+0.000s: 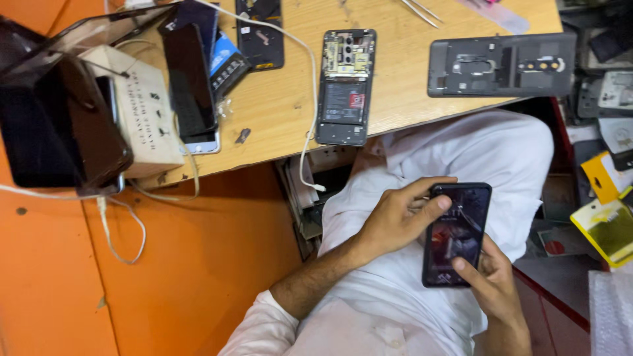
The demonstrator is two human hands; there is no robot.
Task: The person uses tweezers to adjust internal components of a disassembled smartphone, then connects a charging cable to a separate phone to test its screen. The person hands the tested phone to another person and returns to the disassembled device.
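Observation:
Over my lap, both hands hold a black smartphone point(458, 227) with a dark picture lit on its screen. My left hand point(395, 221) grips its left edge, thumb lying across the upper screen. My right hand point(491, 280) supports the lower right corner, with its thumb on the lower screen. On the wooden table point(283, 99) above lie an opened phone point(345, 86) showing its battery and circuit board, and a detached dark back cover point(501, 64).
The table's left end carries a black-screened phone point(190, 82), a white box point(142, 109), a dark case point(56, 125) and white cables point(306, 142). Tweezers point(422, 12) lie at the far edge. Yellow packets point(606, 221) and parts sit at the right. An orange panel point(165, 270) stands below the table.

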